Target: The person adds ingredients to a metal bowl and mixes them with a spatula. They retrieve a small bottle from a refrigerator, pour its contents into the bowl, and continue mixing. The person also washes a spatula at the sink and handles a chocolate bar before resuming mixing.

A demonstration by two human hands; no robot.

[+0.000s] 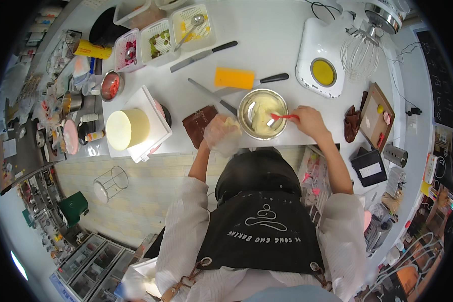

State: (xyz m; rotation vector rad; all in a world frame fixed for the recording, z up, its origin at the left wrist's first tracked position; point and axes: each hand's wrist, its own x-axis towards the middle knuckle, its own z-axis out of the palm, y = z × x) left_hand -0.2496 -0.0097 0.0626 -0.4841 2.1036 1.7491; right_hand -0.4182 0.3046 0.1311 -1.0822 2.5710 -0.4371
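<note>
My left hand (pixel 216 125) is closed around a clear plastic bag (pixel 226 141) that looks like a piping bag, its opening folded over my fingers. It is just left of a steel bowl (pixel 241 122) of pale yellow cream (pixel 262 111). Pinched in my right hand (pixel 308 121) is a red spatula (pixel 284 116), its blade in the cream. A folded brown cloth (pixel 197 125) lies by my left hand. Farther left stands a round pale yellow cake (pixel 128 129) on a white board (pixel 151 123).
Behind the bowl lie an orange scraper (pixel 234 78) and long knives (pixel 204 56). White baskets (pixel 156 43) of cut fruit stand at the back left, near a small bowl of red pieces (pixel 112 86). A white scale (pixel 318 55) and mixer whisk (pixel 360 54) occupy the back right.
</note>
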